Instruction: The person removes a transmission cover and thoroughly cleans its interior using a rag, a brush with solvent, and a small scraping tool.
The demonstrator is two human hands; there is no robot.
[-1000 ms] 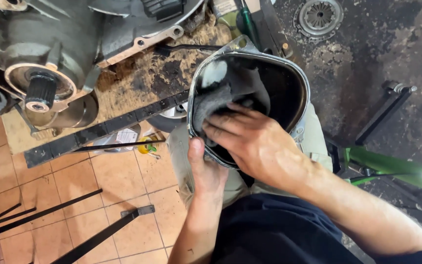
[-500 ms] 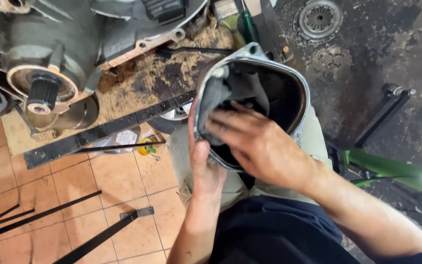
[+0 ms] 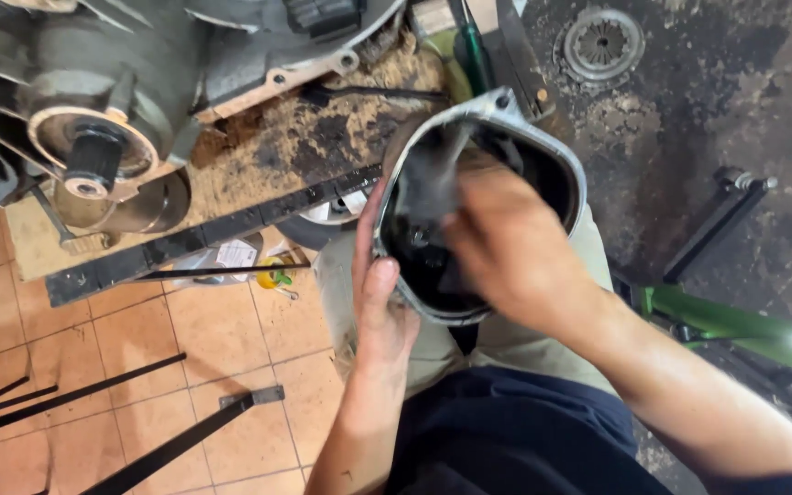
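A hollow metal engine cover, grey outside and black with grime inside, rests on my lap. My left hand grips its near-left rim, thumb over the edge. My right hand is inside the cover, blurred with motion, pressing a dark grey rag against the inner wall. The rag hides part of the cover's inside.
A large grey engine block with a round shaft sits on an oil-stained wooden board at upper left. Black metal bars lie on the orange tiled floor. A green metal frame stands at right; a round clutch part lies on the dark floor.
My right hand has moved with the rag from the cover's left side toward its middle and right. The left hand has stayed on the rim.
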